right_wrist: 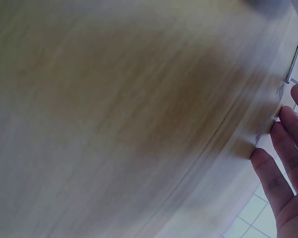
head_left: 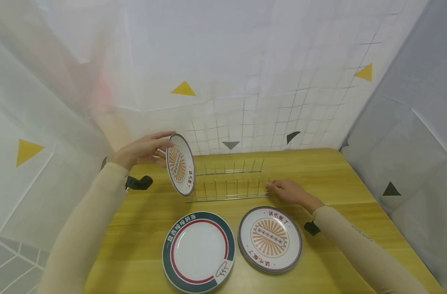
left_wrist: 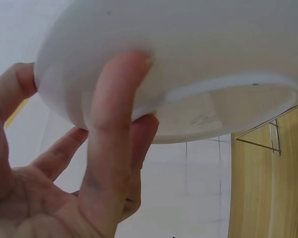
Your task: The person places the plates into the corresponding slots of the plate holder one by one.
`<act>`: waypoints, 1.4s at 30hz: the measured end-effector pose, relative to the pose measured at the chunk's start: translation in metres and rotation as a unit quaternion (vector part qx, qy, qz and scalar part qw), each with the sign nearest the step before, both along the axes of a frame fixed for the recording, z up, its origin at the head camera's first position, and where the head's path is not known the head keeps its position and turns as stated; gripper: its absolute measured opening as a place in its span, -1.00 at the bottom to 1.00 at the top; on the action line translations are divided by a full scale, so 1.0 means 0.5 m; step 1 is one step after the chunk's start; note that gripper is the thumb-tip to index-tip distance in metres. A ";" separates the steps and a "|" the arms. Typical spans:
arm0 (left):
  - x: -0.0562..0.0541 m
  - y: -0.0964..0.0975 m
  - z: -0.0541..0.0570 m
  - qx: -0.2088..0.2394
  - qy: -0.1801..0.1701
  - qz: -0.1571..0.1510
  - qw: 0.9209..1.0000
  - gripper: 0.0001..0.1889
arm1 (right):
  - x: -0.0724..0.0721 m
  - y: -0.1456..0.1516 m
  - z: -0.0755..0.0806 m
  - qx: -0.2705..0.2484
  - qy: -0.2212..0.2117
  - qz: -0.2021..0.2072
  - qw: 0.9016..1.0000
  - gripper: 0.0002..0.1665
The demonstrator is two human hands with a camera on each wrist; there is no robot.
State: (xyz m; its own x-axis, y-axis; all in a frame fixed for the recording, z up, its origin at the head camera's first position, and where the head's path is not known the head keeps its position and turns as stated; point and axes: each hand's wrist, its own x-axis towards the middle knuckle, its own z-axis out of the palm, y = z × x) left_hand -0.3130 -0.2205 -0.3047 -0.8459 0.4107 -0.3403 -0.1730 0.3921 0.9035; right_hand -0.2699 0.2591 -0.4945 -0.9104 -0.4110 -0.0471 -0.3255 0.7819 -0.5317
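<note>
My left hand (head_left: 144, 149) grips a white plate (head_left: 181, 165) by its left edge, the thumb over its printed face. This plate stands steeply tilted at the left end of a wire dish rack (head_left: 227, 198) and bears an orange sunburst and red characters. In the left wrist view the fingers spread across the plate's white underside (left_wrist: 188, 44), beside its raised foot ring. My right hand (head_left: 287, 191) is at the rack's right end, fingertips right by the end wires. In the right wrist view its fingers (right_wrist: 273, 181) are extended and slightly apart, close to the wooden tabletop.
In front of the rack lie a large plate (head_left: 199, 249) with a green rim and red ring, and a stack of sunburst plates (head_left: 270, 241) to its right. The wooden table (head_left: 319, 253) meets a white sheet-covered wall (head_left: 223, 102) behind the rack.
</note>
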 end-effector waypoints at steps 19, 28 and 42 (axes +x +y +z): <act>-0.004 0.047 -0.070 -0.040 -0.019 0.023 0.999 -0.25 | 0.002 -0.008 -0.002 0.000 0.005 -0.009 1.000 -0.52; -0.016 0.051 -0.086 -0.035 -0.027 0.025 0.999 -0.20 | 0.000 -0.002 -0.008 0.008 0.000 -0.018 1.000 -0.51; -0.009 0.039 -0.117 0.030 -0.068 0.025 0.997 -0.09 | 0.005 -0.005 -0.003 0.007 0.006 -0.021 1.000 -0.51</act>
